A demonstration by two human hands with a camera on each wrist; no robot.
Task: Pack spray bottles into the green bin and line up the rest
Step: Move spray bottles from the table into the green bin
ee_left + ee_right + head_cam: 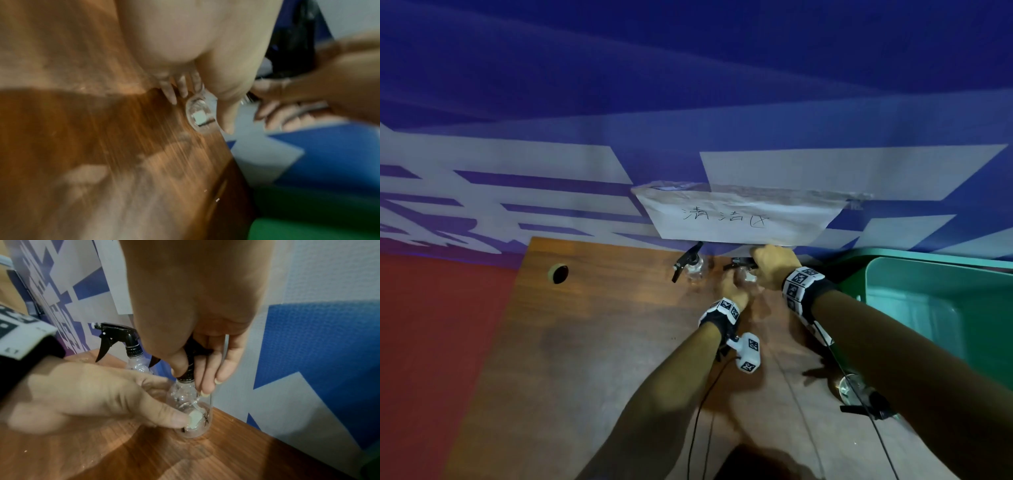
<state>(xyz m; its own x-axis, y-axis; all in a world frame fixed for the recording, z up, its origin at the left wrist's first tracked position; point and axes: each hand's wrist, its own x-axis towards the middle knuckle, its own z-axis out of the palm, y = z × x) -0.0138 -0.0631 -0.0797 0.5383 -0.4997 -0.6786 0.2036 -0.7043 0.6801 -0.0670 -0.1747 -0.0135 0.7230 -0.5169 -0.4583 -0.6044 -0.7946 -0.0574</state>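
The right hand (pixel 197 318) pinches the black spray head of a clear spray bottle (pixel 190 408) from above, thumb on one side and fingers on the other. The left hand (pixel 86 395) holds the bottle's lower body, its fingers curled round it. The bottle stands upright on the wooden table (pixel 592 342), long axis vertical, touching or just before the blue-and-white wall. A second spray bottle (pixel 693 267) stands just beside it on the left, so the two seem to form a row. The green bin (pixel 928 308) lies to the right, on the right hand's side. A third bottle (pixel 859 394) lies near the person.
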